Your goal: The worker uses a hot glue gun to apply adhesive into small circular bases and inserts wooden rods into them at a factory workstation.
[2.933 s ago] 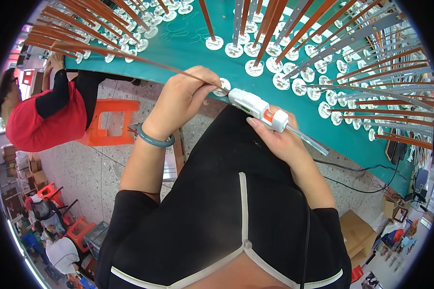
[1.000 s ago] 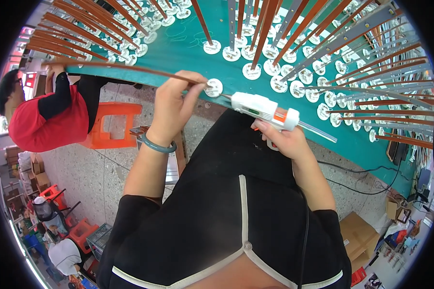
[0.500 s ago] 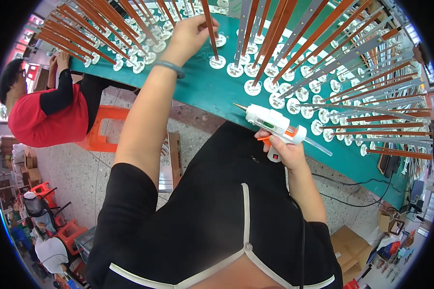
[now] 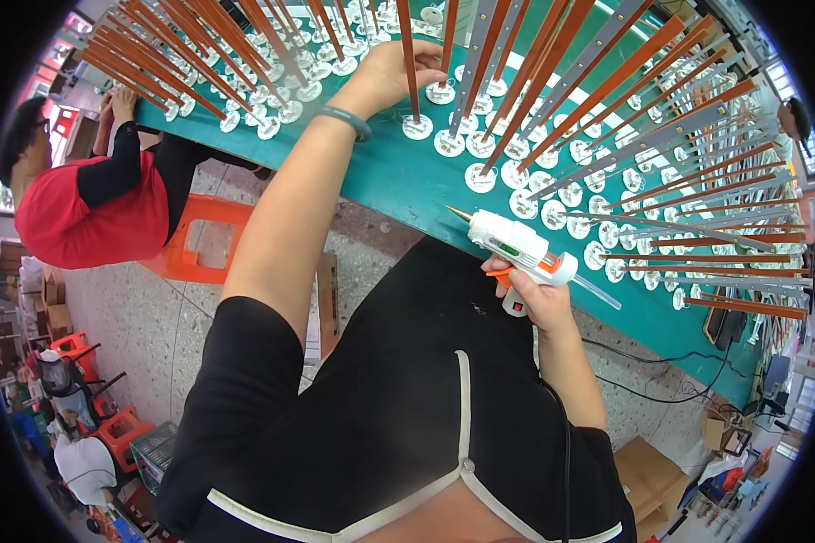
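My left hand [image 4: 394, 76] reaches across the green table and closes around the lower part of a tall brown strip [image 4: 449, 38]. That strip stands upright on a round white base [image 4: 439, 93]. In front of the hand rises another brown strip [image 4: 410, 68] on its own white base [image 4: 417, 127], partly covering the fingers. Nearer my body, my right hand [image 4: 536, 294] grips a white hot glue gun [image 4: 509, 237] with an orange trigger. Its metal nozzle points up and left, and a clear glue stick [image 4: 598, 291] sticks out of its back.
Many brown and grey strips on white bases [image 4: 552, 214] crowd the green table [image 4: 380, 181]. At the left, a co-worker in red [image 4: 95, 213] sits on an orange stool [image 4: 210, 237]. Black cables [image 4: 647, 356] hang near the table's right edge; a cardboard box [image 4: 647, 475] stands below.
My left hand has moved right, and the strip and base at its fingers have shifted right with it. My right hand holds the glue gun much as before.
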The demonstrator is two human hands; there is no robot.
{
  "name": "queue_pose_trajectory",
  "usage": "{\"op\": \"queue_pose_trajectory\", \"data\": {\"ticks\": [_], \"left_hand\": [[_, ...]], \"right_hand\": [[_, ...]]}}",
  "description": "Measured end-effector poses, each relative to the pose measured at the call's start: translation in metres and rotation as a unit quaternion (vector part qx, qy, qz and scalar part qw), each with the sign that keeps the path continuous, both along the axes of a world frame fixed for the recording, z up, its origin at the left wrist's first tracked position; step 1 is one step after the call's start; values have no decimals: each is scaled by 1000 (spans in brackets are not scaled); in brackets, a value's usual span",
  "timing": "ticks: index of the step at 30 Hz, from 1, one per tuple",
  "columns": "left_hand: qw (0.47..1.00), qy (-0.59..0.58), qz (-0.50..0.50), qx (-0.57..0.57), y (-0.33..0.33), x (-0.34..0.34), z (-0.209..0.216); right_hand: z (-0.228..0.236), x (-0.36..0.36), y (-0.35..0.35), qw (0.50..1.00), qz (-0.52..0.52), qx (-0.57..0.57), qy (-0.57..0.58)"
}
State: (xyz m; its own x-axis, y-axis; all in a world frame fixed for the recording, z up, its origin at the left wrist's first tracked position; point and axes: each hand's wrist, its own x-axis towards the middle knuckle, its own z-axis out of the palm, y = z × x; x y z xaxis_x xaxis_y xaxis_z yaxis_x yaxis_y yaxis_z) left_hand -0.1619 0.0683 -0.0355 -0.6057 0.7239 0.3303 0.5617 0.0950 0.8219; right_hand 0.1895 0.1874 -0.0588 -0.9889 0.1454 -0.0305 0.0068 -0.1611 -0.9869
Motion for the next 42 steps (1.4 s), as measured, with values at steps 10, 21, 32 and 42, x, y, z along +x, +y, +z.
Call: {"op": "queue_pose_trajectory", "data": {"ticks": [10,21,32,42], "left_hand": [[921,100,375,13,-15,-10,-6],[915,108,388,-2,-16,-13,-6],[966,-51,249,49,-102,99,17],[998,25,43,-31,-87,152,19]], "right_hand": [[4,0,-1,1000,-6,-7,-8],[1,1,0,1000,-4,-12,8],[2,1,1,1000,-4,-28,6],[14,-11,-18,995,-20,88,-36]]}}
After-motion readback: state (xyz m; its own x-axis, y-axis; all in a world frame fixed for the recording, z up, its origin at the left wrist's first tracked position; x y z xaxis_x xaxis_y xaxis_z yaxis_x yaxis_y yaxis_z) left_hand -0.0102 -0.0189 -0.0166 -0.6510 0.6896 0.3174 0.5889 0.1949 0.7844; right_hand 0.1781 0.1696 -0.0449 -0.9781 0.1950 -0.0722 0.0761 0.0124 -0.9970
